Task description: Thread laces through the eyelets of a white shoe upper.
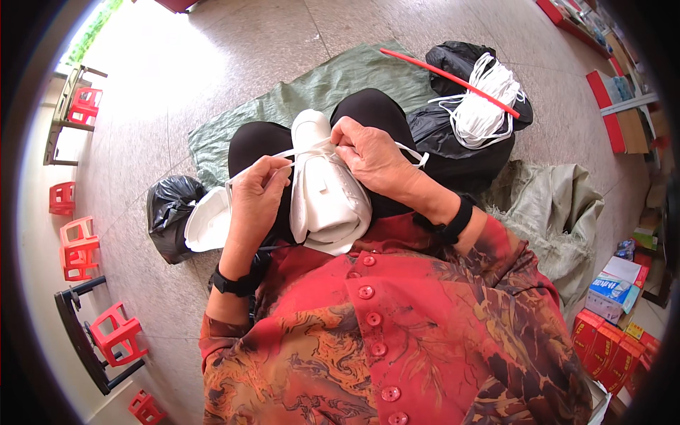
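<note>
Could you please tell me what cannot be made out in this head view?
- Left hand fingertips: curled under, so the grip on the white strap is hidden.
- White shoe: far side covered by the right hand.
- Black bag: contents hidden.
- Boxes: cut off by the dark rim.

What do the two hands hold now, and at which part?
Both hands hold a thin white strap over the white shoe-like piece on the lap: the left hand pinches its left stretch, the right hand its right part.
</note>
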The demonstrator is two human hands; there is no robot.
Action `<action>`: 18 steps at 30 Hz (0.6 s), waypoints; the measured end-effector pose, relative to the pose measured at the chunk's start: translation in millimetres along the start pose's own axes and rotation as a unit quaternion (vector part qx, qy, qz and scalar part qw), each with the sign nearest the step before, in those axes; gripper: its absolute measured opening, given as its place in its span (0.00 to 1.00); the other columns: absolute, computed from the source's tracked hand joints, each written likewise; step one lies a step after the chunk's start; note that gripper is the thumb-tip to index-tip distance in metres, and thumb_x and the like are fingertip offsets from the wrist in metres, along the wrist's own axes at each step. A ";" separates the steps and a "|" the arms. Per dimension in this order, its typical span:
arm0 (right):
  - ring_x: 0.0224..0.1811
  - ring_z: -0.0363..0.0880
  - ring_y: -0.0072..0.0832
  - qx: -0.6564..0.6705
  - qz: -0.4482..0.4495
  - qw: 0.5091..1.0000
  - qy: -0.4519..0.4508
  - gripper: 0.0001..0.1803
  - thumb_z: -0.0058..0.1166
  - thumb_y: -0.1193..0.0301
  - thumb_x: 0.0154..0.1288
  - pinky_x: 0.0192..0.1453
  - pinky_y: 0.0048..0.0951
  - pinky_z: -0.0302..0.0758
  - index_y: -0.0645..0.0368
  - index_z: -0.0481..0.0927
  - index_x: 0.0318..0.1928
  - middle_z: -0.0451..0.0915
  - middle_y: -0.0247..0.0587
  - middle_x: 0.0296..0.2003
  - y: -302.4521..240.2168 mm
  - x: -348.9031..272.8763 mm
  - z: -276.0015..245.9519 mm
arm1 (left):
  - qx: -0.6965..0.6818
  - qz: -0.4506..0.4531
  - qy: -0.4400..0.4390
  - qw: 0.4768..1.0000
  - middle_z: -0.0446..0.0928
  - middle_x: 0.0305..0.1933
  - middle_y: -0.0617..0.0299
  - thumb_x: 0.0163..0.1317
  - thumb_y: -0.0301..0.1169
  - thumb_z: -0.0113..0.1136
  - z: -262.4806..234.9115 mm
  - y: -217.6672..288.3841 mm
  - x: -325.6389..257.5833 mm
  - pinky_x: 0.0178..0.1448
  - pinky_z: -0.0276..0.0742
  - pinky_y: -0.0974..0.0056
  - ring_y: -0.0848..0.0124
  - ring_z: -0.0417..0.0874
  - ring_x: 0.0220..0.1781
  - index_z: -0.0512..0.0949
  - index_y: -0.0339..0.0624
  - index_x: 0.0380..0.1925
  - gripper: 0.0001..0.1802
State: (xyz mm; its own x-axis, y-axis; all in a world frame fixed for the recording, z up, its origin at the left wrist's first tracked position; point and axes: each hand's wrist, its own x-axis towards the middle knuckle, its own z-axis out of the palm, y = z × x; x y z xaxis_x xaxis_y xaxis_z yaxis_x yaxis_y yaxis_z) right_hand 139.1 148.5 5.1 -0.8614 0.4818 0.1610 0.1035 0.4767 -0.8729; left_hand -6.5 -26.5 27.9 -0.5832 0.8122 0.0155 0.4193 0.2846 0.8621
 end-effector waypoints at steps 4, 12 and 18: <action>0.33 0.81 0.49 -0.058 -0.072 0.995 -0.020 0.07 0.49 0.80 0.66 0.35 0.39 0.75 0.62 0.69 0.43 0.78 0.53 0.29 -0.3 -0.3 3.5 | 0.021 0.002 0.001 1.000 0.77 0.26 0.68 0.64 0.21 0.58 -0.5 5.7 -1.6 0.34 0.70 0.74 0.83 0.74 0.29 0.81 0.36 0.38 0.05; 0.34 0.80 0.51 -0.032 -0.122 0.991 -0.055 0.07 0.49 0.81 0.66 0.35 0.38 0.75 0.60 0.68 0.43 0.77 0.52 0.30 -3.1 11.7 1.6 | 0.038 0.057 0.020 0.997 0.77 0.26 0.66 0.62 0.21 0.59 0.1 3.3 0.2 0.35 0.71 0.73 0.81 0.74 0.29 0.81 0.35 0.36 0.04; 0.34 0.81 0.46 -0.019 -0.096 0.993 -0.068 0.07 0.49 0.81 0.68 0.37 0.34 0.75 0.60 0.69 0.44 0.77 0.52 0.30 -8.9 3.2 2.0 | 0.142 0.108 0.024 0.984 0.79 0.30 0.55 0.61 0.21 0.59 -4.0 5.9 -1.6 0.36 0.74 0.63 0.63 0.80 0.30 0.80 0.38 0.34 0.03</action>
State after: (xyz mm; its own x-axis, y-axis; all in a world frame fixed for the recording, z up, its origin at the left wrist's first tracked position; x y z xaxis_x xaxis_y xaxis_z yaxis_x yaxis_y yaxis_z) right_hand 134.5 144.3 12.4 -0.9263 0.2761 0.2566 -0.0532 0.5784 -0.8140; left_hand -5.9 -28.1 35.0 -0.4882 0.8463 0.2133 0.7109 0.2439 0.6597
